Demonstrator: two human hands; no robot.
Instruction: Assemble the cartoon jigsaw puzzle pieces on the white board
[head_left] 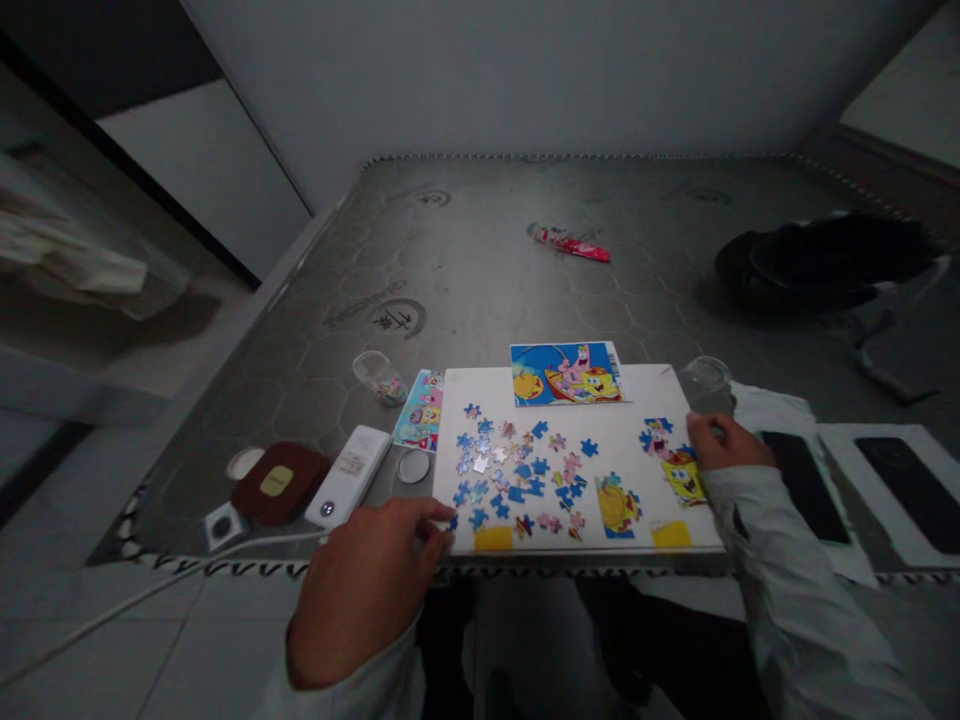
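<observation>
At the front left corner of the white board (645, 385), my left hand (375, 575) is closed, thumb and forefinger pinching a small blue puzzle piece (453, 521). My right hand (726, 443) rests at the board's right edge with its fingers curled; what they hold, if anything, is hidden. Beside it lies a joined cluster of pieces (679, 470) with a yellow and a pink cartoon figure. A second joined section (616, 507), gold and blue, sits near the front edge. Many loose puzzle pieces (499, 465) spread over the left half. A picture card (566, 373) lies along the back edge.
Left of the board are a clear cup with pieces (381, 378), a picture packet (421, 410), a round lid (413, 466), a white power bank (349, 477) and a brown case (281, 482). On the right are another clear cup (706, 374), a phone (806, 485) and a black bag (817, 265).
</observation>
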